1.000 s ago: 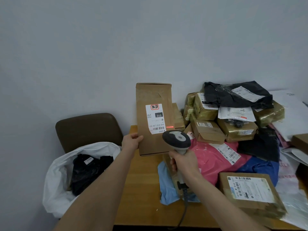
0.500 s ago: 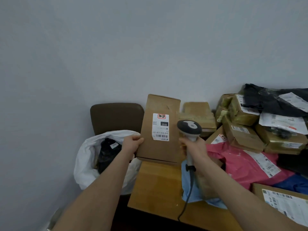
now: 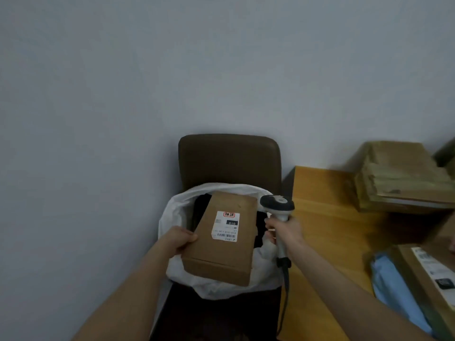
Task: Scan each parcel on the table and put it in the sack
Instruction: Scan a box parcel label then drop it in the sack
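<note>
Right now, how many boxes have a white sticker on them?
2. One is the box the left hand holds over the sack; a second box lies at the table's lower right edge, partly cut off. Blurred boxes behind may hide more.

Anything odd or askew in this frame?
Nothing damaged or spilled. The cardboard box is tilted over the white sack's mouth, its label upside down to the camera, gripped at one edge by the left hand. The right hand holds the scanner beside the sack.
</note>
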